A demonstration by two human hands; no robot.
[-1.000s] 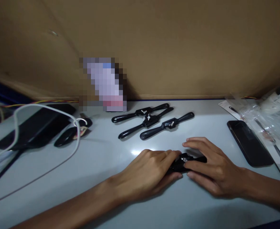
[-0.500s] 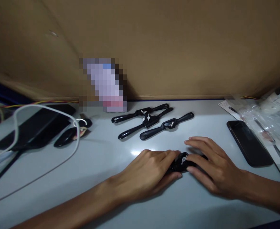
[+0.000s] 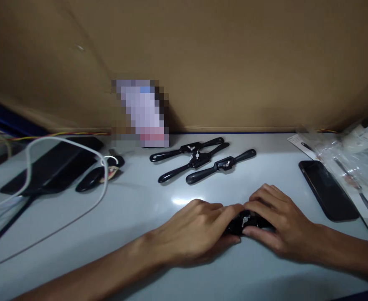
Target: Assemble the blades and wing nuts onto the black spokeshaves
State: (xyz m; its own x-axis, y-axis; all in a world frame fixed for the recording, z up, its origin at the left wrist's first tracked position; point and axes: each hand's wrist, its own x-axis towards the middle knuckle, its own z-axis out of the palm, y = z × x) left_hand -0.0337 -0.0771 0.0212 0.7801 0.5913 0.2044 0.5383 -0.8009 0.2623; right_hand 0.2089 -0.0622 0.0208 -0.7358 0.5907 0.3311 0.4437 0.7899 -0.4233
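Note:
A black spokeshave [image 3: 237, 225] with a silvery wing screw lies low over the desk between my two hands, its handles mostly covered. My left hand [image 3: 202, 225] is closed around its left side, thumb below and fingers over the top. My right hand [image 3: 279, 219] grips the other side, with the thumb at the front edge by the screw and the fingers bent over the back. Behind the hands rest three more spokeshaves: one at the back [image 3: 190, 148], one crossing against it [image 3: 198, 159], and one apart to the right [image 3: 224, 164].
On the right lie a black phone [image 3: 328, 190] and clear plastic packaging [image 3: 343, 154] over a card. At left are a black flat object [image 3: 58, 167], a computer mouse [image 3: 91, 179] and a looped white cable [image 3: 105, 184]. A blurred-out item [image 3: 146, 113] leans against the brown board [image 3: 234, 62].
My right fingers have come down and curled over the spokeshave, where they were raised and spread before. The thumb now presses nearer the screw. The camera view has shifted slightly.

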